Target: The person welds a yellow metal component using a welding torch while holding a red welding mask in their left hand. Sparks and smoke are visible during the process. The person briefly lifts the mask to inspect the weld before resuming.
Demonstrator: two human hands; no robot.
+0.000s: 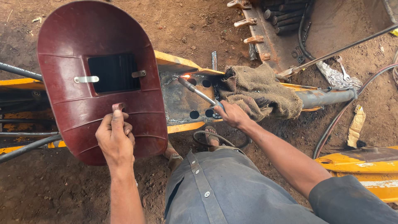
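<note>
Left hand (115, 139): fingers clamped on welding shield (101, 79) handle; held aside, glare may hit eyes.
Right hand (233, 115): fingers closed around electrode holder (203, 96); sparks at steel plate's (182, 99) upper edge may singe nearby burlap cloth (259, 91).

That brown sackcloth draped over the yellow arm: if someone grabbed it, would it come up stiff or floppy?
Probably floppy: the sackcloth sags in soft folds over the yellow arm and hangs past its edge. Its coarse open weave suggests it is light for its bulk and not slippery. It may snag, since it lies bunched close to the right hand.
</note>
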